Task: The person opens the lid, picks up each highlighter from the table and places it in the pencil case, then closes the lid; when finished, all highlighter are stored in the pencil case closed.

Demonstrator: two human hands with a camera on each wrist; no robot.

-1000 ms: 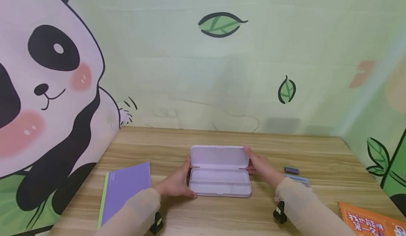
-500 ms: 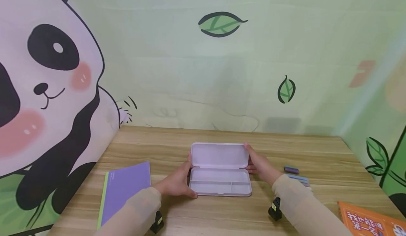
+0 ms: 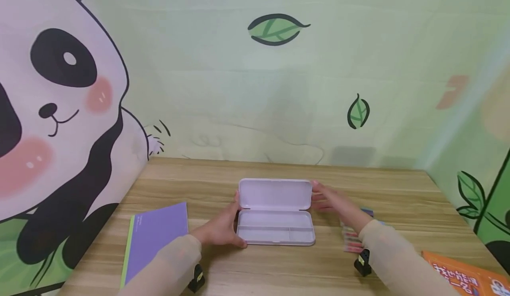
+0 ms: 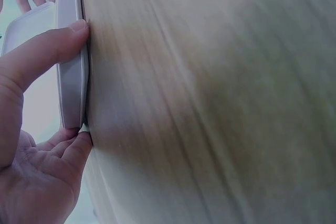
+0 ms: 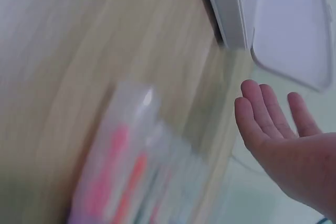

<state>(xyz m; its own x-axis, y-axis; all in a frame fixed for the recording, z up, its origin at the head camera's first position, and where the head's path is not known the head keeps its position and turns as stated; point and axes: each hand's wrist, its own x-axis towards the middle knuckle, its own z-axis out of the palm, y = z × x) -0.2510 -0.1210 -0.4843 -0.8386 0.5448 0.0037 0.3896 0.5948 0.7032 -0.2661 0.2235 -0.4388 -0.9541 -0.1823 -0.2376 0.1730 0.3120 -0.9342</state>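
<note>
An open, pale-lilac, rectangular plastic case [image 3: 264,219] lies on the wood-grained worktop [image 3: 279,269], long axis running nine to three o'clock. The left hand [image 3: 220,228], nearer, grips its nine-o'clock end; the right hand [image 3: 338,204], fingers extended, holds nothing, with the case just beside it at nine o'clock.

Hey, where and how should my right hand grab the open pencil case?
Probably the right end of the pencil case, by its base, coming from the right with thumb in front and fingers behind. Your left hand holds the other end, and your empty right hand is beside this one. The base is a shallow box; the hinged lid stands open, so it might swing.
</note>
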